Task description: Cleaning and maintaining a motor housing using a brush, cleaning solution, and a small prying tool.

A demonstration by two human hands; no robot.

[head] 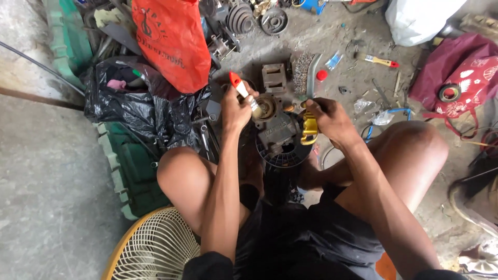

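My left hand [236, 110] clenched on an orange-tipped wooden paintbrush [243, 90], my right hand [329, 118] grasping a yellow-handled tool [309, 129], dark metal motor housing [279, 136] between them, orange plastic bag [171, 41] at ten o'clock.

You're down on a gritty concrete floor [46, 171]; beyond your hands lie a wire brush [301, 72], red cap [322, 75] and second paintbrush [381, 61].
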